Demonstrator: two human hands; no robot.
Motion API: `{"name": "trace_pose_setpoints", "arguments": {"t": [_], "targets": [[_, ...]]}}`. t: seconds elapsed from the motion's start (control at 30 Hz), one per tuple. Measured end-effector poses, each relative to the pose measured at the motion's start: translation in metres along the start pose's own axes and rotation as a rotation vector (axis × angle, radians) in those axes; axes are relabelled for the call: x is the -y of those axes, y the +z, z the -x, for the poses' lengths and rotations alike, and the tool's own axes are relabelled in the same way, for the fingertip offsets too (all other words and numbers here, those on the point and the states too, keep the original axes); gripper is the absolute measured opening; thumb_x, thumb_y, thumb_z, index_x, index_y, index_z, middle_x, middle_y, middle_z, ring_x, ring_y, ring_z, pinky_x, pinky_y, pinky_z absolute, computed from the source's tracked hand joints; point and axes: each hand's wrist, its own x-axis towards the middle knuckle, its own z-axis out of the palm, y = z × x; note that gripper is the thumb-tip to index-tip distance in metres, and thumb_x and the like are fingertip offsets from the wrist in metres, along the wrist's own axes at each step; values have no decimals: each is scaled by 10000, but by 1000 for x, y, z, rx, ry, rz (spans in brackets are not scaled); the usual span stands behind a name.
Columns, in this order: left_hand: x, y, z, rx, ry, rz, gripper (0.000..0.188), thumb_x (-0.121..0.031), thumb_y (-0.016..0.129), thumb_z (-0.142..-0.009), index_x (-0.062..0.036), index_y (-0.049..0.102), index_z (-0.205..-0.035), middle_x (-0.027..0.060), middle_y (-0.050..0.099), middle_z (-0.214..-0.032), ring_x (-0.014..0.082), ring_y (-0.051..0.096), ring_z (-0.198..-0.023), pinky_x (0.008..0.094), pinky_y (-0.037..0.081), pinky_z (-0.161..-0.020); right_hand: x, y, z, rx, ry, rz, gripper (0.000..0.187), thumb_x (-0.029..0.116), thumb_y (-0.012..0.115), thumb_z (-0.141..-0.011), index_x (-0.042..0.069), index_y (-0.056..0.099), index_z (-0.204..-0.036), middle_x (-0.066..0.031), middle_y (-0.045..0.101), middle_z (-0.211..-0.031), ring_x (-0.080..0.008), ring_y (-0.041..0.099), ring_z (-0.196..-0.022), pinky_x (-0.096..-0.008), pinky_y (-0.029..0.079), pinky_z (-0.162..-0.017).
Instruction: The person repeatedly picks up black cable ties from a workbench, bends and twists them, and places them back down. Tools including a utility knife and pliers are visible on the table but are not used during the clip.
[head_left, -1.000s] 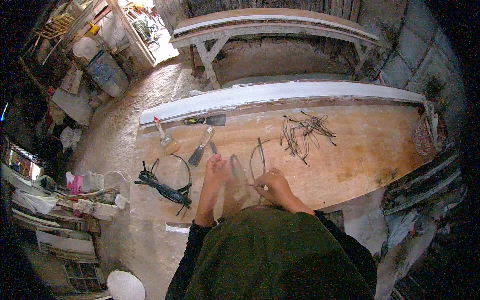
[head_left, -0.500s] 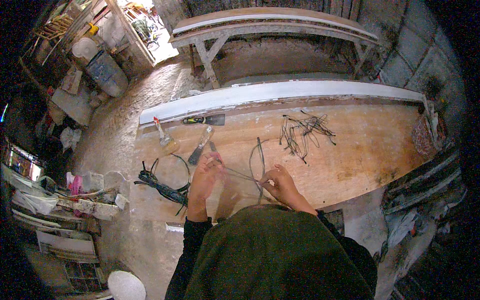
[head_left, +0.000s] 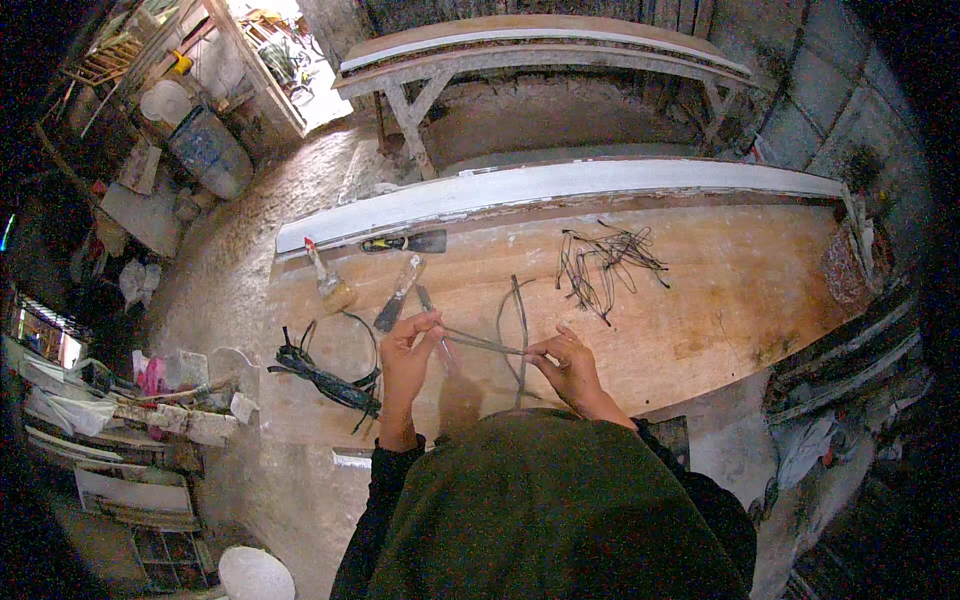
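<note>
Between my hands a thin dark strip (head_left: pixel 484 343) is stretched nearly straight above the wooden tabletop. My left hand (head_left: pixel 408 352) pinches its left end between thumb and fingers. The thumb and index finger of my right hand (head_left: pixel 568 366) close on the other end, with the remaining fingers loosely raised. Beneath it, another dark strip (head_left: pixel 526 325) lies curved on the wood. Left of my left hand rests a bundle of black strips (head_left: pixel 325 376). A slim tool with a dark end and reddish handle (head_left: pixel 447 350) lies partly hidden near my left fingers.
On the table (head_left: pixel 700 330) are a paintbrush (head_left: pixel 335 288), a scraper (head_left: pixel 400 293), a second dark-bladed scraper (head_left: pixel 408 242) and a tangle of thin black cord (head_left: pixel 607 268). A long white board (head_left: pixel 560 180) runs along the far edge. Behind stands a bench (head_left: pixel 540 55); a blue barrel (head_left: pixel 210 150) is far left.
My left hand, blurred before, is now still and slightly lower, pinching the strip. The strip looks straighter between my hands. My right hand has shifted slightly, its fingers a little more raised.
</note>
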Motion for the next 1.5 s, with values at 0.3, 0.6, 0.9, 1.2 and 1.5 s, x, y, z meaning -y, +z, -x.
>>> {"name": "trace_pose_setpoints", "arguments": {"t": [0.3,0.6,0.9,1.2,1.5], "targets": [[-8,10,6,-123,471,-584,71,-23,576,-719,-54,604,-777,65,582,-825,172,515,-771,274,410,-720,-2,2,0,57,30,-14,74,132,581,-732,61,583,-753,-98,582,-749,-270,539,-719,-363,413,-722],[13,31,15,-68,-15,435,273,-69,536,-756,-39,499,-1025,44,542,-925,126,491,-784,230,407,-670,-5,5,-5,35,260,-245,99,106,546,-773,7,537,-772,-55,534,-706,-130,487,-676,-248,395,-624],[31,62,38,284,-283,299,306,-178,588,-740,23,553,-969,84,581,-845,136,534,-772,240,429,-694,8,20,-7,114,239,-343,98,105,535,-787,7,547,-795,-42,538,-730,-107,482,-706,-234,390,-650],[33,57,35,302,-232,219,105,-69,594,-730,-5,570,-811,54,582,-762,165,566,-708,294,478,-635,-2,25,-5,386,472,-735,170,149,536,-795,13,556,-895,-29,558,-779,-98,506,-719,-228,409,-655],[21,42,35,456,-256,430,68,-70,574,-742,-12,556,-775,46,566,-719,156,555,-697,281,466,-640,-2,28,3,533,858,-1243,188,173,562,-780,4,561,-862,-14,557,-741,-85,502,-659,-216,418,-645]]}}
